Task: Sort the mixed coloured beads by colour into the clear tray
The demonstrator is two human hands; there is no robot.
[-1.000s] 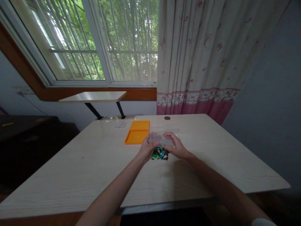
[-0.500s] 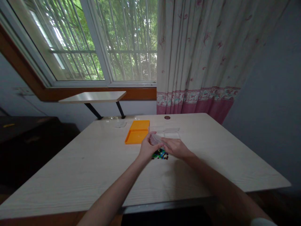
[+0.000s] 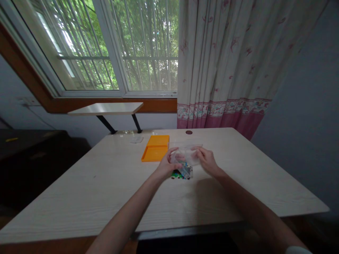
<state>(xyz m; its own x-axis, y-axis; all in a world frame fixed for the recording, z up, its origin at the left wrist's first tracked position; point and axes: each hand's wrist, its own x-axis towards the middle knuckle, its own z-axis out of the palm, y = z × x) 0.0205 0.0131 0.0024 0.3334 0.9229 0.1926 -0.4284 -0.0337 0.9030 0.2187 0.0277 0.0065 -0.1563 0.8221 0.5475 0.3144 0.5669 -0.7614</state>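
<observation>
A clear plastic bag [image 3: 185,155] is stretched between my two hands above the table. My left hand [image 3: 168,164] is closed on its left side, thumb toward me. With fingers pinched, my right hand [image 3: 206,158] grips the bag's right edge. Below them lies a pile of small coloured pieces [image 3: 177,174], green, blue, black and dark red, partly hidden by the bag. Just left of my left hand sits an open orange case [image 3: 155,153] with its two halves spread flat.
The pale wooden table [image 3: 106,190] carries a small clear packet [image 3: 136,139] at the back left. Behind it rises a small raised shelf [image 3: 108,108] on black legs. A dark round cable hole [image 3: 189,132] is near the back edge. A floral curtain [image 3: 225,70] hangs beyond.
My right hand has moved right, away from my left hand, spreading the plastic bag out between them. My left hand stays about where it was.
</observation>
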